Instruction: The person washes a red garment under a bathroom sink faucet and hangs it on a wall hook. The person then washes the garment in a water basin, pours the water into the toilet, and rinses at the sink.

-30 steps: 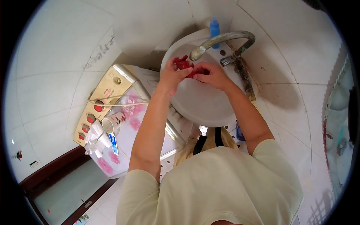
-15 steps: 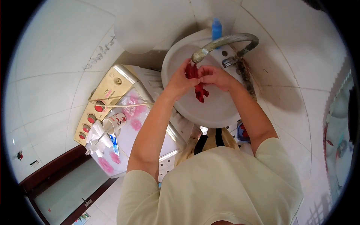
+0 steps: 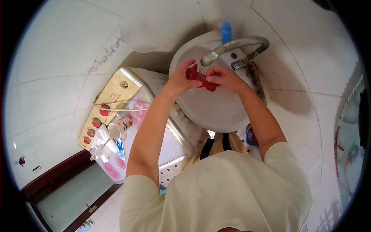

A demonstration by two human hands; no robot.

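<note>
Drawn up since the earlier frame, the red, crumpled fabric piece (image 3: pixel 209 86) lies bunched between your left hand (image 3: pixel 178 82) and your right hand (image 3: pixel 228 80); its lower end no longer hangs toward the front of the basin. Work surfaces, by size: to your left, the white washing machine with gold control panel (image 3: pixel 164 145); before you, the white, rounded ceramic washbasin (image 3: pixel 210 112); over it, the curved, tarnished metal faucet (image 3: pixel 243 41). Note that the fabric is above the bowl, just below the spout; whether water is running cannot be told. The upright blue plastic bottle (image 3: pixel 226 34) stands at the basin's rear edge. Left fingers: thumb and forefinger spread, fabric between them; the others are hidden, so their grip cannot be told. Right fingers: thumb and forefinger pinching the fabric. Effect of the change: handling is now concentrated on the gathered part.
</note>
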